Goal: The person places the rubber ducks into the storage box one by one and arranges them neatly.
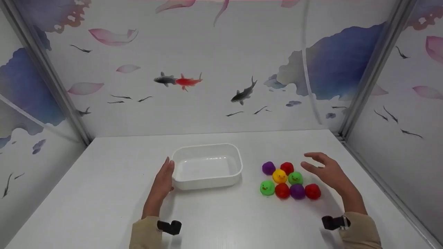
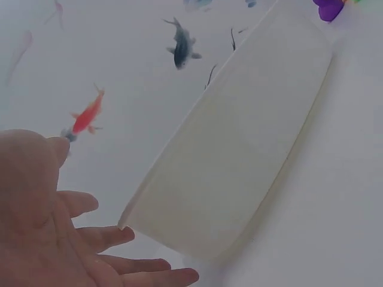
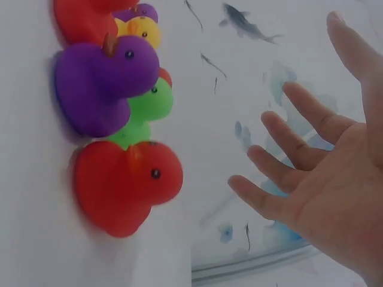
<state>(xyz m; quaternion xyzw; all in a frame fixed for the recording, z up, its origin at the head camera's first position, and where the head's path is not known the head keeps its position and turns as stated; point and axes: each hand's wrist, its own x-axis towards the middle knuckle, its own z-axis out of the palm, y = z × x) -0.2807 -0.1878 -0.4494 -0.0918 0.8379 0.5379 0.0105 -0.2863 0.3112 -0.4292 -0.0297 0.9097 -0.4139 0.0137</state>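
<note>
A white rectangular basin (image 1: 207,182) stands on the table, and my left hand (image 1: 162,180) is at its left end with the fingers straight. In the left wrist view the fingers of the left hand (image 2: 66,233) lie by the basin's (image 2: 233,137) near end; whether they touch it I cannot tell. To the right sits a group of small rubber ducks: a red duck (image 1: 313,191), a purple duck (image 1: 297,191), a green duck (image 1: 267,187), a yellow duck (image 1: 280,176) and several others. My right hand (image 1: 327,171) hovers right of them, fingers spread, holding nothing.
The white table (image 1: 221,221) is bounded at the back by a panel (image 1: 214,117) printed with fish and petals. Similar panels stand at the left and right, joined by metal posts (image 1: 375,69). Both wrists carry a black strapped camera (image 1: 169,227).
</note>
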